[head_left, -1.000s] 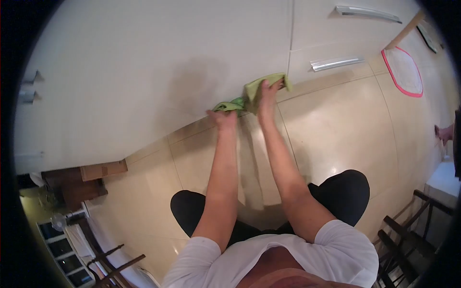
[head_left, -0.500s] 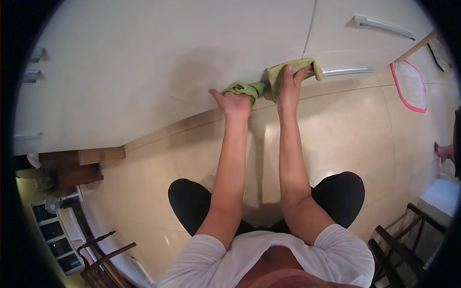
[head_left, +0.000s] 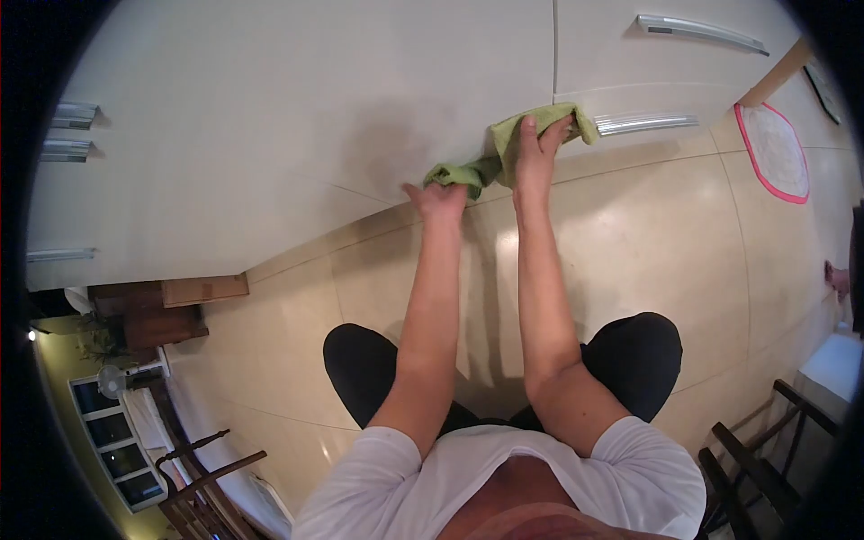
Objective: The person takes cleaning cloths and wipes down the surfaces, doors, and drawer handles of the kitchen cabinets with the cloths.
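Note:
A green cloth (head_left: 506, 137) stretches between my two hands against the lower front of the white cabinet (head_left: 270, 108). My left hand (head_left: 442, 200) grips the bunched left end, its thumb sticking out to the side and its fingers partly hidden by the fabric. Higher and to the right, my right hand (head_left: 536, 162) holds the spread-out part of the cloth against the drawer front, thumb and fingers pressing on it. The cloth's right edge touches the left end of a silver drawer handle (head_left: 648, 125).
Another silver handle (head_left: 702, 34) sits above, and more handles (head_left: 72, 115) line the left side. A pink-edged white mat (head_left: 774, 153) lies on the tiled floor (head_left: 648, 234). Dark wooden chairs (head_left: 765, 468) stand at lower right and lower left. Someone's foot (head_left: 837, 279) shows at the right edge.
The view has shifted slightly. Both hands stay on the cloth against the cabinet; the left hand has turned a little and sits slightly lower, with its thumb nearer the cloth.

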The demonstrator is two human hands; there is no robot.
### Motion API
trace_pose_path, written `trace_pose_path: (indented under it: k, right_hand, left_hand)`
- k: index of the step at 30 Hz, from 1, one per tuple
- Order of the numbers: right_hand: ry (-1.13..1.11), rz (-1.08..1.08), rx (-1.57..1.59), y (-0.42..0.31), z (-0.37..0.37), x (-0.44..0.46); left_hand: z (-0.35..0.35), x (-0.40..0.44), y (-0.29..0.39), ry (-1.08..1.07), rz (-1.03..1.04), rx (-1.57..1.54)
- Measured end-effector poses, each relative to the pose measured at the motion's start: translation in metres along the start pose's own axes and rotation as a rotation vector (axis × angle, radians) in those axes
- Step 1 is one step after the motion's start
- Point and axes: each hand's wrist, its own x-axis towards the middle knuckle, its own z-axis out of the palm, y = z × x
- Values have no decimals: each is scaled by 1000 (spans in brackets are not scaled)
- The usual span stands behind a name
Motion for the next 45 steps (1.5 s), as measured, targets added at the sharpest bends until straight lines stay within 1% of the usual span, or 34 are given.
trace_pose_path:
  k: [2, 4, 6, 9, 12, 15, 18, 19, 21, 22, 23, 24, 25, 27, 28, 30, 31, 33, 35, 37, 39, 41, 44, 45]
  right_hand:
    - [-6, -26, -47, -2, 2, 2]
    - [-8, -68, -107, 4, 3, 1]
    - [-15, -121, -152, 10, 3, 4]
    - [-5, -174, -223, 16, 5, 4]
    - [19, -227, -274, 30, 10, 5]
    - [45, -252, -318, 40, 8, 11]
    - [21, -258, -352, 63, 3, 12]
    - [11, -270, -358, 63, 2, 17]
    - [29, -194, -293, 35, 4, 7]
    - [37, -159, -259, 21, 9, -1]
    - [20, -165, -290, 8, 17, -10]
    - [4, -167, -321, -3, 29, -22]
    - [-55, -306, -422, -9, 41, -36]
    - [-216, -548, -606, -32, 53, -57]
    - [-321, -649, -685, -51, 52, -60]
    - [-288, -736, -726, -58, 42, -42]
    - [-272, -781, -744, -60, 36, -32]
    - [-270, -622, -871, -57, 13, 0]
    - [78, -412, -740, -54, -18, 38]
    - [354, -544, -466, -38, -50, 68]
    - [397, -546, -557, -19, -66, 86]
    - [447, -517, -634, -20, -71, 86]
    - [396, -357, -250, -34, -103, 89]
    - [417, -254, 162, -38, -117, 97]
  left_hand:
    - [-43, 36, 9, 29, -29, 72]
    - [-52, 36, 8, 71, -13, 130]
    - [-58, 30, -1, 104, 48, 158]
    - [-48, 0, -6, -95, 22, 198]
    - [-24, -4, 14, -84, -87, -69]
    - [-11, 5, 24, 69, -118, -103]
    - [-30, 14, 28, 121, -63, -77]
    - [-38, 23, 30, 74, -35, -27]
    - [-49, 33, 32, -19, 14, 71]
    - [-37, 21, 35, -71, 13, 106]
    - [-20, 1, 37, -122, 14, 140]
    - [2, -21, 34, -155, 136, 225]
    - [25, -43, 30, -187, 257, 306]
    - [55, -64, 33, -376, 378, 421]
    - [74, -77, 25, -413, 550, 562]
    - [112, -102, 14, -482, 909, 838]
    - [125, -108, 15, -507, 1041, 1058]
    - [149, -111, 22, -547, 1318, 1486]
    - [164, -114, 25, -559, 1526, 1707]
    - [176, -115, 21, -572, 1693, 1876]
    - [189, -118, 19, -588, 1830, 2022]
    - [201, -123, 10, -656, 1824, 1982]
    - [231, -140, -2, -697, 1850, 1993]
    - [244, -147, -5, -698, 1873, 2008]
